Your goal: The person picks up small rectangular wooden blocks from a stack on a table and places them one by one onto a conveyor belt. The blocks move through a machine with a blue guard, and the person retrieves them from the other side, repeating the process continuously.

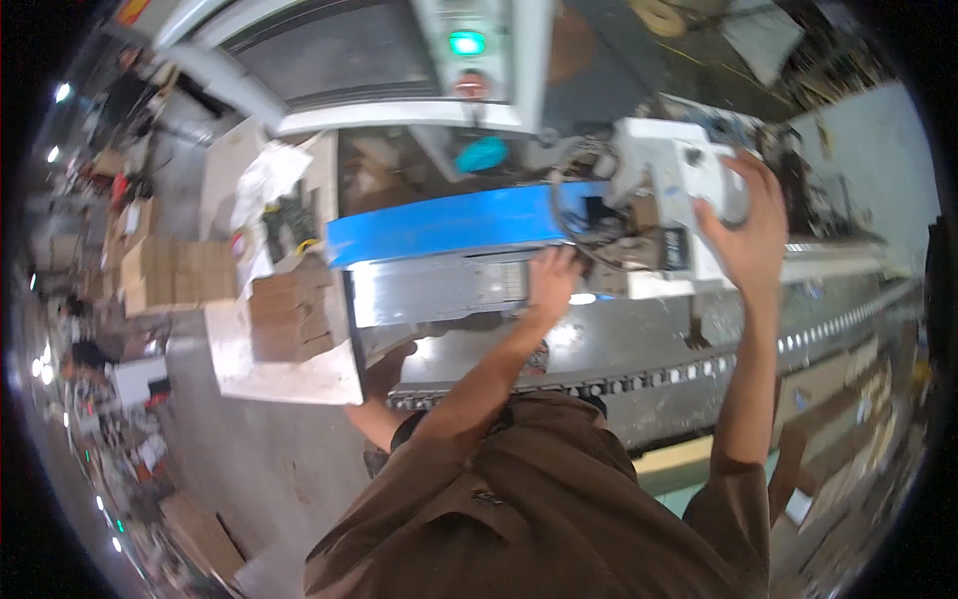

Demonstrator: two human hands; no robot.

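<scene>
My right hand (pixel 748 225) is wrapped around a rounded white part (pixel 733 190) on top of a white machine head (pixel 654 165). Thumb and fingers sit on opposite sides of it. Farther left, my left hand (pixel 552 285) lies with stretched fingers on a long shiny metal bed (pixel 429 288), close to the machine head's left side. Its fingertips are slightly blurred, and I see nothing held in them. Dark cables (pixel 571 215) loop down just beyond those fingers. Behind the bed runs a bright blue strip (pixel 449 222).
Cardboard pieces (pixel 289 314) are stacked on a white table (pixel 235 349) at left, with more boxes (pixel 175 275) beyond. A machine frame with a lit green button (pixel 466 43) stands at the far side. A roller track (pixel 649 379) passes in front of me. Long boards (pixel 838 409) lie at right.
</scene>
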